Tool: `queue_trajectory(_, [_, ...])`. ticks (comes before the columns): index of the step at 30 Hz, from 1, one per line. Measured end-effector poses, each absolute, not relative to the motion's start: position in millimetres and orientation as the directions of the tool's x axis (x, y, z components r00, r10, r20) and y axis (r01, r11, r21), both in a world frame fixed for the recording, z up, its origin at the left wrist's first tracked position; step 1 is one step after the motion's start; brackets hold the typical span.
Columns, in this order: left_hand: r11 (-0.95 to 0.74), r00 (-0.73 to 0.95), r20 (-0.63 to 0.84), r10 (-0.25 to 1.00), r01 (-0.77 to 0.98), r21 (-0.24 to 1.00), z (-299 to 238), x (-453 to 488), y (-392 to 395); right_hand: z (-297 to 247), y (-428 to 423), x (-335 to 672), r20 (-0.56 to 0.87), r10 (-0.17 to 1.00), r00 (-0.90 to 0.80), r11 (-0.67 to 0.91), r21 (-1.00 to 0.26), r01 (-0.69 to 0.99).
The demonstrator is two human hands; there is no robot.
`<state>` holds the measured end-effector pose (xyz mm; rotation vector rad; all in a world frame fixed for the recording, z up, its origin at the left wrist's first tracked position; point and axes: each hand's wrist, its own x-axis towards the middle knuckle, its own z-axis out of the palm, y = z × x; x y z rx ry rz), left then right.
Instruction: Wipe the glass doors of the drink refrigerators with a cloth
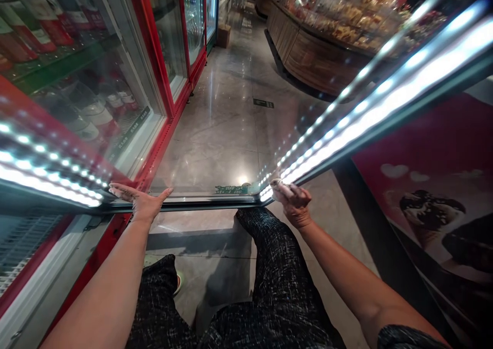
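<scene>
A glass cooler door [215, 133] with a dark frame and bright light strips spans the view in front of me. My left hand [139, 200] lies open and flat against its lower frame edge [192, 204], fingers stretched to the left. My right hand [293, 201] is closed at the door's frame corner [265, 194]. Something pale shows under its fingers, and I cannot make out what it is. Below the hands are my legs in dark patterned trousers [277, 287].
Red-framed drink coolers [154, 56] with bottles line the left side. A polished tile aisle [231, 97] runs ahead. A wooden counter [319, 56] piled with packaged goods stands at the back right. An ice-cream poster panel [435, 195] is at right.
</scene>
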<state>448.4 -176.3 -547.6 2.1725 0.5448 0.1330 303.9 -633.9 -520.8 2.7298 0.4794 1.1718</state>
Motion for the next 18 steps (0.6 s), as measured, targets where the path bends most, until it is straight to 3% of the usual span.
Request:
queue_trajectory(5, [-0.524, 0.892, -0.101, 0.440, 0.346, 0.778, -546, 448, -179, -530, -633, 303, 0.621, 0.409, 0.669, -0.907, 0.359, 0.221])
queue_trajectory(8, [-0.526, 0.892, -0.117, 0.437, 0.359, 0.771, -546, 449, -180, -500, -645, 304, 0.699, 0.358, 0.619, -0.923, 0.366, 0.121])
queue_trajectory(12, [-0.536, 0.885, -0.107, 0.454, 0.366, 0.761, -550, 450, -178, -478, -657, 310, 0.840, 0.245, 0.484, -0.960, 0.279, 0.001])
queue_trajectory(18, [-0.552, 0.895, -0.081, 0.438, 0.339, 0.762, -557, 451, -175, -523, -632, 320, 0.692, 0.392, 0.607, -0.909, 0.393, 0.140])
